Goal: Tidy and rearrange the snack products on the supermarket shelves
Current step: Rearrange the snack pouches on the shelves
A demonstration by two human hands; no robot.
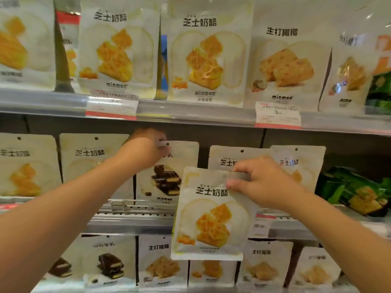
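My right hand [262, 182] pinches the top edge of a white cheese-cracker pouch [211, 216] and holds it in the air in front of the middle shelf. On that shelf stands a chocolate-sandwich pouch [169, 176], and my left hand [143, 149] grips it by its top left corner. More cheese pouches [296, 166] stand behind my right hand, and two others [88, 157] are to the left of my left arm.
The top shelf carries a row of cheese pouches [205, 49] and a coconut pouch [285, 66], with price tags [277, 115] on its rail. Green packets [355, 191] lie at the right of the middle shelf. The bottom shelf holds chocolate [108, 263] and coconut pouches [163, 263].
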